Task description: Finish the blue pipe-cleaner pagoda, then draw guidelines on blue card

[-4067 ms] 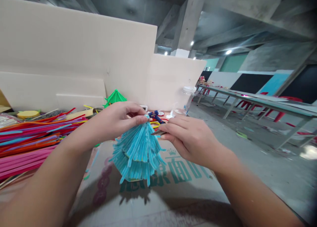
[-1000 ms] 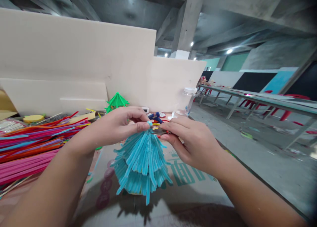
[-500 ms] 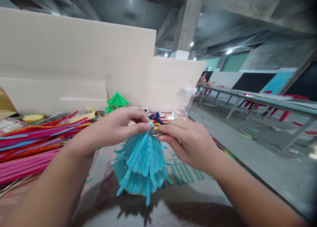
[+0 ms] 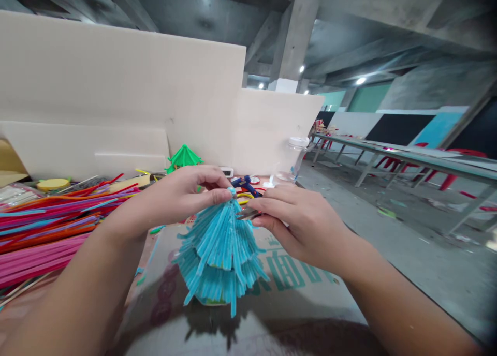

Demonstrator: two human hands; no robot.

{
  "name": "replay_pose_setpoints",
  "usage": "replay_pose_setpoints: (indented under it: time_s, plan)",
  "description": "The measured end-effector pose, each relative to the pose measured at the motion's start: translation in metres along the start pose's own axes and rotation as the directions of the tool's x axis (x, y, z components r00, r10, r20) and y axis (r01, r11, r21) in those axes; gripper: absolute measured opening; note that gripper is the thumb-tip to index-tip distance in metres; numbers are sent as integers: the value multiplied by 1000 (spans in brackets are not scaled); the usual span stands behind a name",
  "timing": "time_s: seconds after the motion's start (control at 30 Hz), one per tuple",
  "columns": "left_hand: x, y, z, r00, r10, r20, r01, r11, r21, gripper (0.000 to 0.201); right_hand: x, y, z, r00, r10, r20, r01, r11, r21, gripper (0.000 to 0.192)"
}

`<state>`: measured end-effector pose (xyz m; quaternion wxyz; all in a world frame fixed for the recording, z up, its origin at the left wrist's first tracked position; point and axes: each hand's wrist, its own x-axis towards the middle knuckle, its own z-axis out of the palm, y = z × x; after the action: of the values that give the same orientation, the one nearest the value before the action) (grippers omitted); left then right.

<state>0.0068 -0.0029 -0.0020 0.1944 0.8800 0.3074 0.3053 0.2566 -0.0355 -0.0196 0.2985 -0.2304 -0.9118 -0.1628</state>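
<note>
While the left hand [image 4: 182, 198] keeps its fingers pinched on the blue pipe-cleaner tree [image 4: 219, 255] tip, it's lifted slightly since a second ago. Right hand [image 4: 298, 226], at 3 o'clock, stays clamped on small metal scissors [image 4: 245, 214].

Tiered tree [image 4: 219, 255]: sky blue, fuzzy strands. Stick pile [image 4: 50, 226]: pink, magenta, orange, red, a few blue. Small canopy [image 4: 183, 157]: bright green. Desk [image 4: 295, 299] covering: grey-beige with teal printed characters. Disc [image 4: 52, 184]: yellow. Chairs [image 4: 446, 177]: apparently red.
</note>
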Motion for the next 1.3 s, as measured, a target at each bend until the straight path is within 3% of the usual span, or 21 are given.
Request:
replay_pose_setpoints:
  time_s: [0.47, 0.87, 1.07, 1.3]
  plan:
    - [1, 6, 0, 1000, -3, -5, 3, 1000, 23, 28, 0, -1, 4, 997, 15, 76, -9, 997, -71, 24]
    - [0, 4, 0, 1000, -12, 2, 12, 1000, 23, 28, 3, -6, 5, 996, -83, -8, 80, 977, -199, 28]
    - [0, 4, 0, 1000, -13, -3, 13, 1000, 21, 29, 1, -3, 1, 999, -42, -22, 38, 987, -156, 22]
    - [0, 5, -1, 1000, 7, 0, -7, 999, 37, 27, 2, -3, 2, 998, -30, 52, 37, 990, -138, 26]
